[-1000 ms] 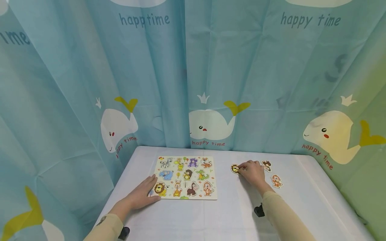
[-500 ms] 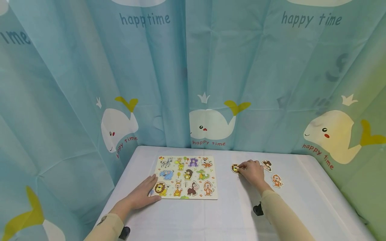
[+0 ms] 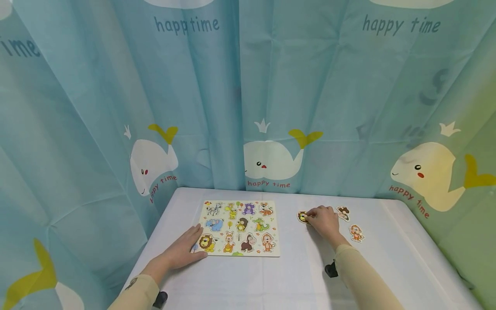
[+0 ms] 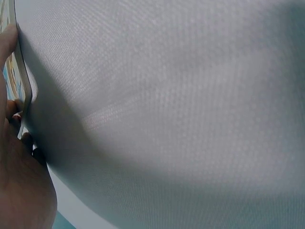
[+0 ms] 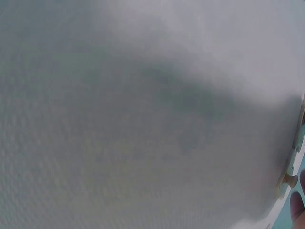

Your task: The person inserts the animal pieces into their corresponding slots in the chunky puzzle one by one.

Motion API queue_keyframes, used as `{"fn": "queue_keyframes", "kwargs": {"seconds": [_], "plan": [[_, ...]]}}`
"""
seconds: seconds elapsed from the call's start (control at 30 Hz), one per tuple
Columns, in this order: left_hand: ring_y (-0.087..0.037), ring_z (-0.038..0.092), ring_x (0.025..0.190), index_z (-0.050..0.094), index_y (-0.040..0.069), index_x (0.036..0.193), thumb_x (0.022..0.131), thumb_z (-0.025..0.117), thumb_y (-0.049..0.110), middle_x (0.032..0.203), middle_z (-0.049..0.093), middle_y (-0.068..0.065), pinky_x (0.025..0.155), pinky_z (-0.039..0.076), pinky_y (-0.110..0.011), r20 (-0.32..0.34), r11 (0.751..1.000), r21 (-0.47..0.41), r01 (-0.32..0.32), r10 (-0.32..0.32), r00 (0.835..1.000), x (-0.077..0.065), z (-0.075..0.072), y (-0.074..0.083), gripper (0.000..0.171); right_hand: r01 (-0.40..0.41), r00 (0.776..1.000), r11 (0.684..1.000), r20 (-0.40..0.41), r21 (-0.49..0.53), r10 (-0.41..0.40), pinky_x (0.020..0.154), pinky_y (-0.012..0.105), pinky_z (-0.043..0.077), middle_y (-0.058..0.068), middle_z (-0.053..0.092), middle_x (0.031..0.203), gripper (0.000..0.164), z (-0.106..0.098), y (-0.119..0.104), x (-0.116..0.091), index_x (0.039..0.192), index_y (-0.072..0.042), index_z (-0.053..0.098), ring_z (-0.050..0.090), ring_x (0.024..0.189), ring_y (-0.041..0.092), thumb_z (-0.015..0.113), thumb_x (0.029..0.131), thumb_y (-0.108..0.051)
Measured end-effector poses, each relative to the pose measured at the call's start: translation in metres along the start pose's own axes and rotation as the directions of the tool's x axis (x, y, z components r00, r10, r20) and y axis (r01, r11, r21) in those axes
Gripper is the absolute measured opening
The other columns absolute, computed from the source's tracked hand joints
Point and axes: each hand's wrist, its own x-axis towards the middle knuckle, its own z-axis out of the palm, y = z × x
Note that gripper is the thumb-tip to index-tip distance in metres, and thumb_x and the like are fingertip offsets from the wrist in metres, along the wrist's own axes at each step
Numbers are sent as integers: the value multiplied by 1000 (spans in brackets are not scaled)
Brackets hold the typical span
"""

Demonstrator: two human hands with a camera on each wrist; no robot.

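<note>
An animal knob-puzzle board [image 3: 238,251] lies flat on the table's left half. Along its left edge rests my left hand [image 3: 182,252], fingers straight and the thumb by the front corner. To the board's right, the thumb and fingertips of my right hand [image 3: 325,221] pinch a lion puzzle piece [image 3: 302,217], partly covered by the fingers. Just beyond that hand lies a brown gorilla-like puzzle piece [image 3: 343,212], with a monkey puzzle piece [image 3: 356,233] nearer me. The right wrist view catches a wooden knob [image 5: 289,180] beside fingertips [image 5: 297,205]; the pinch itself is out of that frame.
A white cloth covers the table [image 3: 286,275], which has rounded far corners. Close behind and along both sides hangs a blue-green curtain [image 3: 279,94] printed with whales. Small black devices sit at both wrists.
</note>
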Motion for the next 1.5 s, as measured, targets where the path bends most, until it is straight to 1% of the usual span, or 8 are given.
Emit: {"fn": "queue_keyframes", "kwargs": {"seconds": [0.47,0.73,0.9,1.03,1.17,1.23,1.5], "plan": [[-37,17,155,32,5,160,90,73,52,169,23,-12,123,23,-57,-1,1000,-2,-5,5,1000,1,0,0,94,-8,1000,1000,3,-2,8,84,55,41,11,69,102,18,3,2,3,100,-9,81,54,104,35,78,91,-25],[-37,17,154,32,5,160,90,74,51,169,23,-12,123,22,-57,6,1000,-10,1,-1,1000,0,0,1,94,11,1000,1000,-9,-2,-11,84,55,42,12,70,105,17,4,2,2,100,-9,81,54,106,37,77,92,-23],[-38,18,154,32,5,160,90,74,51,169,23,-12,123,22,-57,7,1000,-13,2,-1,1000,-1,-2,2,94,32,999,999,-29,-1,-32,84,56,43,12,70,106,17,4,0,1,100,-11,81,54,106,36,76,92,-25],[-38,18,154,31,4,160,90,74,51,169,22,-13,123,22,-57,10,1000,-19,0,0,1000,-1,-4,3,95,61,996,998,-60,13,-60,83,55,43,11,70,104,17,1,-8,-1,98,-10,81,54,103,35,77,91,-26],[-39,18,154,31,3,160,90,74,52,168,22,-14,123,22,-58,10,1000,-21,-5,5,1000,-2,-6,5,95,89,993,995,-84,36,-85,83,52,43,8,69,100,16,0,-20,-2,96,-10,81,54,101,32,78,90,-25],[-39,18,154,31,2,160,90,74,51,168,22,-15,123,22,-58,8,1000,-25,-6,6,1000,-2,-6,5,96,104,991,994,-94,45,-100,83,51,43,5,69,98,15,0,-28,-2,94,-11,81,54,100,30,79,89,-25],[-40,19,154,30,1,160,90,74,50,168,21,-15,123,23,-56,-6,999,-31,-24,23,1000,-2,-5,4,97,208,972,974,-128,88,-197,79,45,42,-2,67,93,11,2,-62,-5,89,-15,82,53,95,25,83,87,-26]]}}
